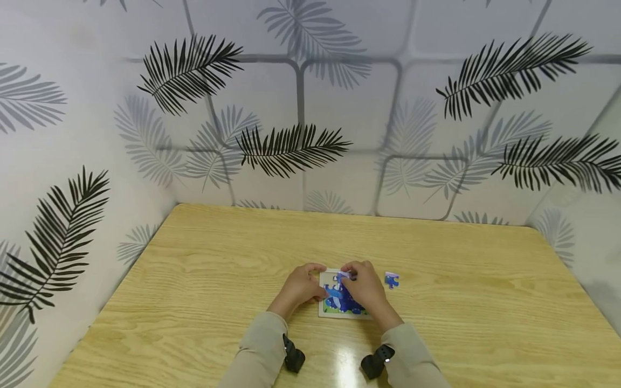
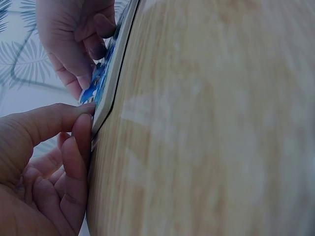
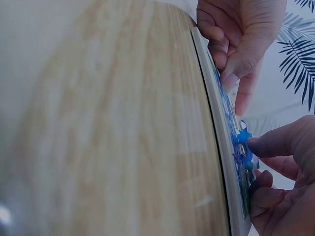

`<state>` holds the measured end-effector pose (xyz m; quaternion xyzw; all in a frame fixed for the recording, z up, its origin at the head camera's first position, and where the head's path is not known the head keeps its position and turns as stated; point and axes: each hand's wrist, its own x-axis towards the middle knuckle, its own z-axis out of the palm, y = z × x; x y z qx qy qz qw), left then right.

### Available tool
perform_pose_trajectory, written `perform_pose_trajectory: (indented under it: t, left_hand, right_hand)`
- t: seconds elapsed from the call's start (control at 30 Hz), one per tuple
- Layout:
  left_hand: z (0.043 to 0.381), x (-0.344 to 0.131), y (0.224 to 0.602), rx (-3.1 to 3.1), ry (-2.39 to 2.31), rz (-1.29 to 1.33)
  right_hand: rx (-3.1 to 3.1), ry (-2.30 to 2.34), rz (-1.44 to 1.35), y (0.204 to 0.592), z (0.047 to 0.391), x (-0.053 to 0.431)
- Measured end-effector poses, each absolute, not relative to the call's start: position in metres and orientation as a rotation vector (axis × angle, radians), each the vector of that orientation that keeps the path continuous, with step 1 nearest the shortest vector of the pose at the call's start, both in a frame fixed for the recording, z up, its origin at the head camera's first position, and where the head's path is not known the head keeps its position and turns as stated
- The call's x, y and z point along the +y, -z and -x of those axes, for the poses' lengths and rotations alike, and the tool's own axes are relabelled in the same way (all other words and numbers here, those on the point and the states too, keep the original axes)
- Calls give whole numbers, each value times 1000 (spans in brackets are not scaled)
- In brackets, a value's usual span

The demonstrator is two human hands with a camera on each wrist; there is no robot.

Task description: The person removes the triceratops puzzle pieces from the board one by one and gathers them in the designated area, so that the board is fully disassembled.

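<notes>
A jigsaw puzzle board with a pale rim lies on the table, showing a blue cartoon figure over green; its upper left part is bare. My left hand grips the board's left edge, thumb over the rim in the left wrist view. Over the board's upper part, my right hand pinches a blue puzzle piece between thumb and fingers. That piece is tilted above the picture in the right wrist view. Beyond the right hand, a loose blue and lilac puzzle piece lies on the table.
The light wood table reaches back to a wall with a leaf pattern. Black wrist cameras on straps sit at both sleeves, close over the table's near part.
</notes>
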<state>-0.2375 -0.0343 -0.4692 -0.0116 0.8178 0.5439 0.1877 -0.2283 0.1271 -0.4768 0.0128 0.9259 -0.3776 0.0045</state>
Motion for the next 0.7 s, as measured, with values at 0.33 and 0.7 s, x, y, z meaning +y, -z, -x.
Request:
perform_pose_trajectory:
  t: [0.33, 0.7]
  left_hand:
    - [236, -34, 467, 2306, -1529, 28]
    - [235, -34, 466, 2309, -1525, 29]
  right_hand:
    - [2843, 1326, -109, 477, 229, 130]
    - [2738, 1559, -231, 476, 230, 132]
